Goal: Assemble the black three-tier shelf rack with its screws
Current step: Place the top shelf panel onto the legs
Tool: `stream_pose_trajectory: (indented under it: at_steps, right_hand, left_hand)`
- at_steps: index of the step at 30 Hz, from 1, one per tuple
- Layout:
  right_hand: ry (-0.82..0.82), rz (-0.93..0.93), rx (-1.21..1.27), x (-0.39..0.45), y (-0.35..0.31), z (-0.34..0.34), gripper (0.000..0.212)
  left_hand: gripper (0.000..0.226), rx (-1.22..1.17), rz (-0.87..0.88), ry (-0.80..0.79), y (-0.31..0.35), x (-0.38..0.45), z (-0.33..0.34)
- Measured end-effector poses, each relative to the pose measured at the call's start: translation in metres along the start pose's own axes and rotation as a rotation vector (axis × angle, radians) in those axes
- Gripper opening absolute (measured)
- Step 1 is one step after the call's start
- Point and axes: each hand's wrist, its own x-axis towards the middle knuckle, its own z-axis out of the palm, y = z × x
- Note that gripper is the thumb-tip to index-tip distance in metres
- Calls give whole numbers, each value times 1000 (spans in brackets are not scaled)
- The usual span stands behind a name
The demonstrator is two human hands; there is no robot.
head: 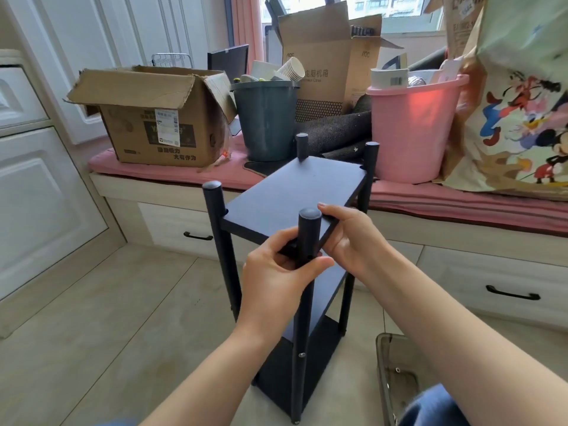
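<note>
Rack (295,192) stands upright on the floor (123,318), three boards fitted between four posts. Left hand (276,272) pinches the near post (307,241) below the top board; right hand (347,238) grips that board's near corner.

The black rack (295,192) had smooth, matt boards and matt posts. The boxes (153,118) were rough brown cardboard. The pink bucket (412,130) looked like smooth plastic. The floor (123,318) was shiny tile.
</note>
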Motion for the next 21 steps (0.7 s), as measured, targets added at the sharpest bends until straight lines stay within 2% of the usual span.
stream_pose_trajectory:
  at_steps: [2, 4, 6, 8, 10, 15, 18, 21]
  right_hand:
    - [-2, 2, -8, 3, -1, 3, 9]
    - [-11, 9, 5, 4, -4, 2, 16]
    - [-27, 31, 8, 3, -7, 0, 16]
    - [-41, 61, 16, 1, -11, -2, 11]
    - [-60, 78, 20, 0, -12, -2, 13]
    - [-94, 73, 12, -2, -12, -4, 12]
    - [-64, 104, 44, -2, -14, -9, 9]
    - [47, 103, 22, -1, -17, -19, 9]
  left_hand:
    - [47, 20, -11, 37, 2, 0, 3]
    - [75, 29, -50, 38, 1, 3, 2]
    - [102, 16, -93, -36, 0, 7, -3]
    - [115, -24, -91, -104, -2, 9, -9]
    - [112, -6, -48, -107, -5, 10, -9]
    - [74, -14, -12, -27, -10, 8, -2]
    - [71, -50, -17, 11, -12, 7, 5]
    - [71, -60, -14, 36, -11, 6, 15]
